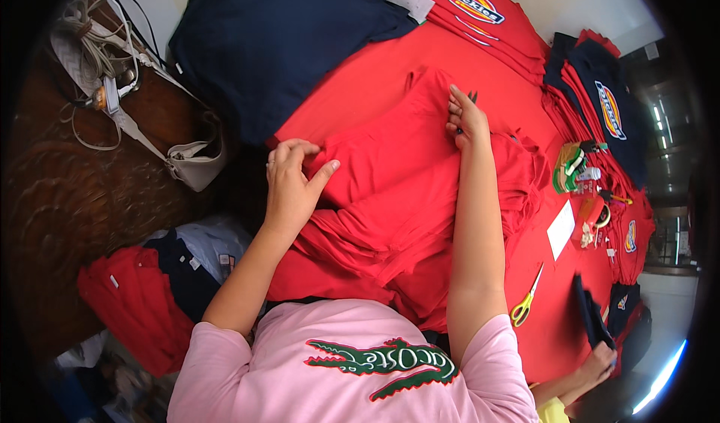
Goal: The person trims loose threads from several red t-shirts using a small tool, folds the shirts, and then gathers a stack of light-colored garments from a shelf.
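A loose, rumpled red garment [397, 160] lies in front of me on a red-covered table. My left hand [289, 183] is at its left edge, thumb and fingers apart, the fingertips touching the cloth. My right hand [468, 117] is above the garment's far right part, fingers curled round a small slim dark tool [472, 97]. Only the tool's ends show, so its kind cannot be told. Folds of the garment run under my right forearm.
Folded red shirts [495, 40] and a navy garment [285, 40] lie at the back. Yellow-handled scissors [523, 308], a white card [560, 230] and small bottles [589, 183] lie right. Another person's hand [598, 364] holds dark cloth. A beige bag [199, 160] sits left.
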{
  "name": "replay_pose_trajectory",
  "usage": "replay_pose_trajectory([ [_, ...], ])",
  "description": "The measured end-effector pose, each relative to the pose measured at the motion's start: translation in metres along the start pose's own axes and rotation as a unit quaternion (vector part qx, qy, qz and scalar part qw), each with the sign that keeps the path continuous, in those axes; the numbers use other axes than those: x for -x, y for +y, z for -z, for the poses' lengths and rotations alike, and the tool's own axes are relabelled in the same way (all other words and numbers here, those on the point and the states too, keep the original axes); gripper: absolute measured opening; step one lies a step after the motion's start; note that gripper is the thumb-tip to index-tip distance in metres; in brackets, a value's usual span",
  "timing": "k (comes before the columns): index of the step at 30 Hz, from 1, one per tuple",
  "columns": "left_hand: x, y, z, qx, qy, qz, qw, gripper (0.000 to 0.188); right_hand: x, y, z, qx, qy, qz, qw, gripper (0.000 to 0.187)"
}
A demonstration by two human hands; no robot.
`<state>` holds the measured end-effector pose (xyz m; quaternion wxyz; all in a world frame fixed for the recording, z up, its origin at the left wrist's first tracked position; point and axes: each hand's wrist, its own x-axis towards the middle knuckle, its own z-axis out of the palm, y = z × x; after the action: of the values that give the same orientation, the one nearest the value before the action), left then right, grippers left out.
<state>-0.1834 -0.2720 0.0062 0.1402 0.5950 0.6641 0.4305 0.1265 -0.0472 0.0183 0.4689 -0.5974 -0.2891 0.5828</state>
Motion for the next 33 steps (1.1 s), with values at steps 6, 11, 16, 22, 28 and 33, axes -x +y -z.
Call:
replay_pose_trajectory([
  [6, -0.012, -0.01, -0.003, 0.266, -0.047, 0.149, 0.951, 0.011, 0.007, -0.018, 0.013, -0.211, -0.081, 0.028, 0.974, 0.022],
  [11, -0.028, -0.034, 0.0, 0.397, -0.069, 0.204, 0.892, 0.008, -0.013, -0.015, 0.022, -0.276, -0.085, 0.105, 0.952, 0.025],
  [16, -0.034, -0.036, 0.009, 0.37, -0.112, 0.218, 0.896, 0.016, -0.008, -0.016, 0.021, -0.282, -0.075, 0.113, 0.95, 0.025],
  [22, -0.028, -0.01, 0.004, 0.203, -0.145, 0.143, 0.958, 0.025, -0.003, -0.015, 0.02, -0.281, -0.104, 0.122, 0.946, 0.023],
  [28, -0.023, -0.026, -0.002, 0.34, -0.087, 0.169, 0.921, 0.01, -0.011, -0.009, 0.027, -0.271, -0.077, 0.113, 0.953, 0.023],
  [33, -0.017, -0.014, 0.017, 0.38, -0.049, 0.185, 0.905, 0.009, 0.016, -0.021, 0.037, -0.316, -0.091, 0.129, 0.936, 0.024],
])
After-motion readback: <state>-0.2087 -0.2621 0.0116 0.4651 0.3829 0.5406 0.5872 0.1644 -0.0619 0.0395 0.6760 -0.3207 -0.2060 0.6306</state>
